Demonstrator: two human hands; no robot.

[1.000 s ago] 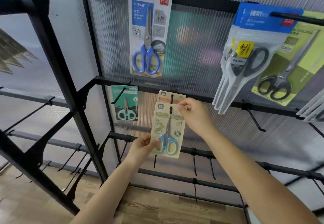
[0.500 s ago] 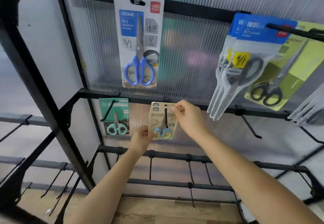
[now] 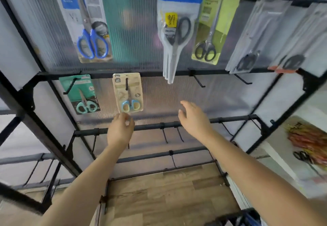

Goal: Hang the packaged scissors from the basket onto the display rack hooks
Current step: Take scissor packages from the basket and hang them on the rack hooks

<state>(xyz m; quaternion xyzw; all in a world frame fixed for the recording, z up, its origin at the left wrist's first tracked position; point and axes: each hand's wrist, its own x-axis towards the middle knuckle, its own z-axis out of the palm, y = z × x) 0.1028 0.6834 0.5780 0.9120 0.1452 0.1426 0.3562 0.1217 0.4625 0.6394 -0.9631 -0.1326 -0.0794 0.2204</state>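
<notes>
A beige pack of small blue-handled scissors [image 3: 127, 93] hangs on a black hook [image 3: 126, 84] of the display rack's middle rail [image 3: 152, 74]. My left hand [image 3: 121, 130] hovers just below the pack with fingers loosely curled, holding nothing. My right hand [image 3: 193, 117] is to the right of the pack, fingers spread and empty. A dark basket corner [image 3: 247, 218] shows at the bottom right.
A teal scissors pack [image 3: 79, 93] hangs left of the beige one. Above hang a blue-handled pack [image 3: 83, 20], a stack of grey packs [image 3: 174, 31], a green pack [image 3: 214, 25] and clear packs [image 3: 256, 34]. Bare hooks [image 3: 199, 81] stick out of the rails. Wooden floor [image 3: 168, 199] lies below.
Both hands have let go of the beige pack, which now hangs on its hook. My right hand has drawn away to the right and my left hand has dropped below it.
</notes>
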